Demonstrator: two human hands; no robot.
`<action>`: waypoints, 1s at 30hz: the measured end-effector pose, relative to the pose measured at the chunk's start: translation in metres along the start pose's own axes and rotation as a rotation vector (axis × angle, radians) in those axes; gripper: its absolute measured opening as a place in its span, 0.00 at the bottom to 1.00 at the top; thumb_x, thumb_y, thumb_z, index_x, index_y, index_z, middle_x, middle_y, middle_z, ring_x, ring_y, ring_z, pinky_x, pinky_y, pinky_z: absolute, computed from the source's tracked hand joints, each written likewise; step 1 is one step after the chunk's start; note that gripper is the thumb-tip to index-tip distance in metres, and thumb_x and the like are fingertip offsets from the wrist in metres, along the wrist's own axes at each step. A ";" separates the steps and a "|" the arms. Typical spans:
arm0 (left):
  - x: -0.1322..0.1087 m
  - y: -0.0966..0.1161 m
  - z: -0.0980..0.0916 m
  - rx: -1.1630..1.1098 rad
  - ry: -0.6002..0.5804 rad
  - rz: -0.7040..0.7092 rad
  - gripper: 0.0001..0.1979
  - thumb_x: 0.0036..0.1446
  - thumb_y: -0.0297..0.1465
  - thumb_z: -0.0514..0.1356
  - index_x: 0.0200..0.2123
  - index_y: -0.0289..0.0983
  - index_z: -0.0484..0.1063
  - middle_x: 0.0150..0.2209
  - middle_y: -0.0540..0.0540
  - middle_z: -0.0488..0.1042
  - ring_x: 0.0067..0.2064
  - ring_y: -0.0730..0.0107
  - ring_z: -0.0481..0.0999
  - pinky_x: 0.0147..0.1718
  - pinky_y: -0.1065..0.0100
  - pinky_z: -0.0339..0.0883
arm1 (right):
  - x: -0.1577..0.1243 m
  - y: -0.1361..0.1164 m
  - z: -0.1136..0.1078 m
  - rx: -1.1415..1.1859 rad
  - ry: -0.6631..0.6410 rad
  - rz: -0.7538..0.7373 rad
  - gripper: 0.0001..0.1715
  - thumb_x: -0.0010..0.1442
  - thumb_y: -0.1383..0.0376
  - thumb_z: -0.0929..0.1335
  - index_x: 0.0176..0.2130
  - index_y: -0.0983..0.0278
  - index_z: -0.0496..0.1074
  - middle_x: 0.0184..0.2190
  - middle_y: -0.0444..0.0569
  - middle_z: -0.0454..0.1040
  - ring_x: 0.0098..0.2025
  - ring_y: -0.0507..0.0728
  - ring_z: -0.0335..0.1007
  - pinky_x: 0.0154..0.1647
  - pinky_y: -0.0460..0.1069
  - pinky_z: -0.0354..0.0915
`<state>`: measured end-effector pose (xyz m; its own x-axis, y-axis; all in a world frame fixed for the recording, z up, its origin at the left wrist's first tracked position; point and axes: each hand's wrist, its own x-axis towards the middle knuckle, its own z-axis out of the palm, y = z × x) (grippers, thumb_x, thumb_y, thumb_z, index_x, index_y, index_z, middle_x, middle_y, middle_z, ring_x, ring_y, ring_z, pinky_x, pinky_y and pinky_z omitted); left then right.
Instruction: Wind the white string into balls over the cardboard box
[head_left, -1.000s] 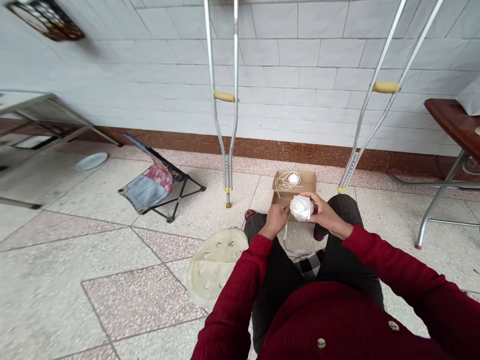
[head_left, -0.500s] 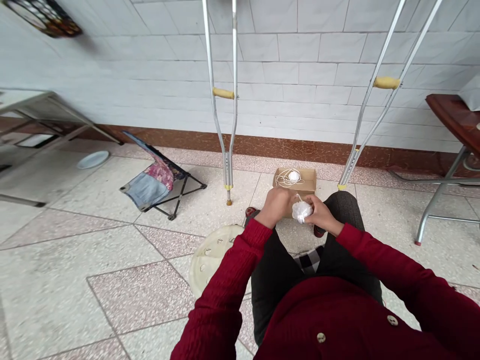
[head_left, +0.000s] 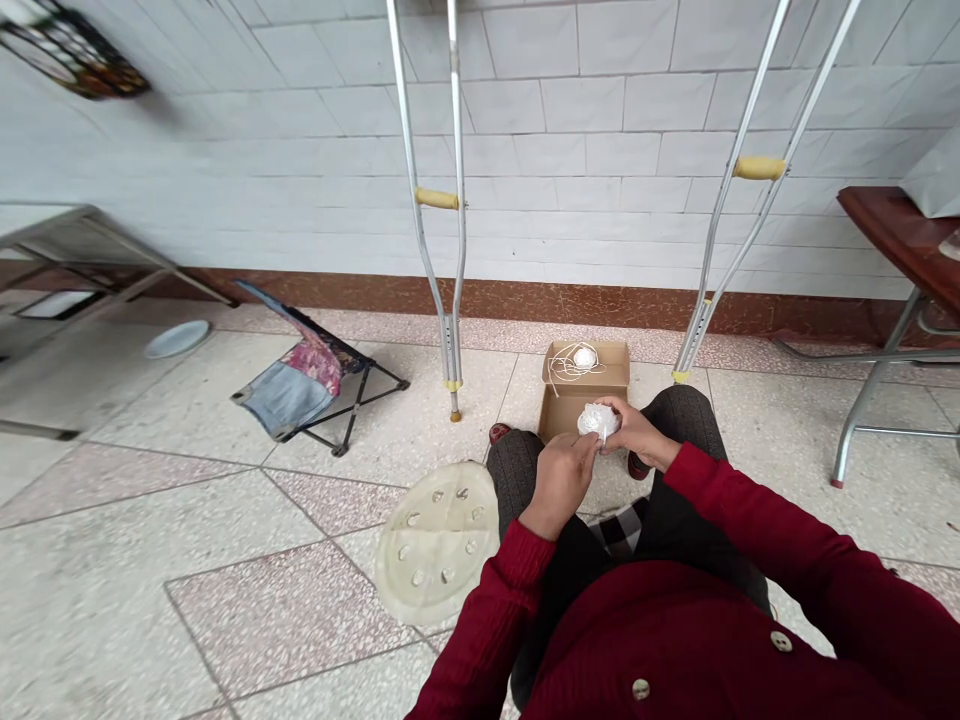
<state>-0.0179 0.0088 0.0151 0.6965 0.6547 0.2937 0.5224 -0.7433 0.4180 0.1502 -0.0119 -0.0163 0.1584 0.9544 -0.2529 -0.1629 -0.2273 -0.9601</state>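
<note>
My right hand grips a crumpled white ball of thread from above, just over my knees. My left hand is curled beside it, touching the ball's lower edge, with its fingers mostly hidden. Behind both hands, a shallow cardboard box rests on the floor. A smaller white ball of thread lies in the box, with loose white strands looped around it.
Two aluminium crutches lean against the tiled wall, one on each side of the box. A round pale plastic lid lies by my left leg. Farther left are a folding stool and a plate. A metal-legged table stands right.
My left hand has drawn back toward my lap and lies lower in view. The white ball looks a little smaller and sits nearer the box's front edge.
</note>
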 end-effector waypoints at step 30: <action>0.050 -0.039 -0.005 0.069 -0.140 0.063 0.13 0.60 0.28 0.52 0.27 0.35 0.74 0.28 0.41 0.76 0.33 0.61 0.74 0.37 0.65 0.61 | -0.024 -0.011 -0.006 -0.644 -0.050 -0.407 0.39 0.37 0.71 0.73 0.50 0.57 0.66 0.47 0.48 0.67 0.50 0.63 0.64 0.51 0.57 0.60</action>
<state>-0.0062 0.0706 0.0183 0.7882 0.5844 0.1929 0.5045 -0.7932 0.3411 0.1541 -0.0338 0.0001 0.0380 0.9912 0.1268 0.5017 0.0908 -0.8603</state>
